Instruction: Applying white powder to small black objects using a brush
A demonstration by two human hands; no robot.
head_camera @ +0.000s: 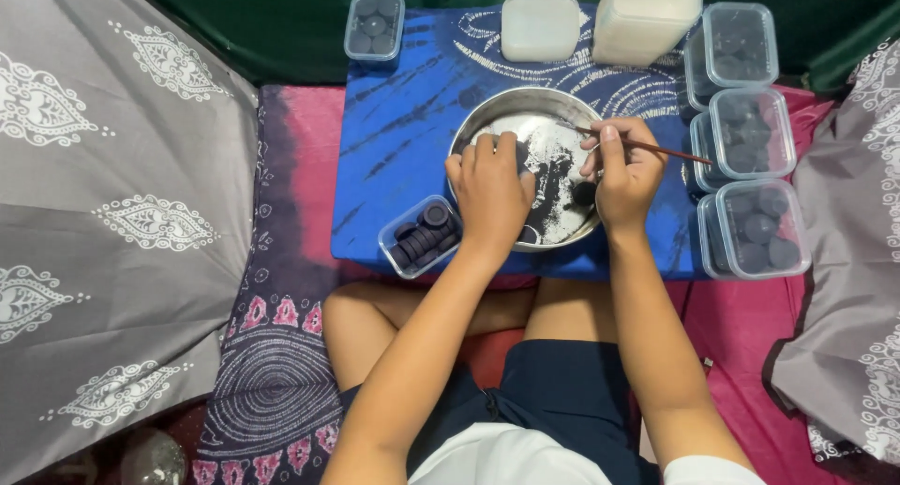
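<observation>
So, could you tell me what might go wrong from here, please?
1. The bowl holds loose black powder; the left hand pressing inside it could smear or spill some onto the blue cloth.
2. The open box of dark discs sits at the cloth's near edge beside the left forearm; a nudge might tip it off.
3. The thin stick in the right hand could flick powder out.

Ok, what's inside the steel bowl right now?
The steel bowl holds streaks of dark powder on its pale bottom. The left hand and right hand cover the rest.
</observation>
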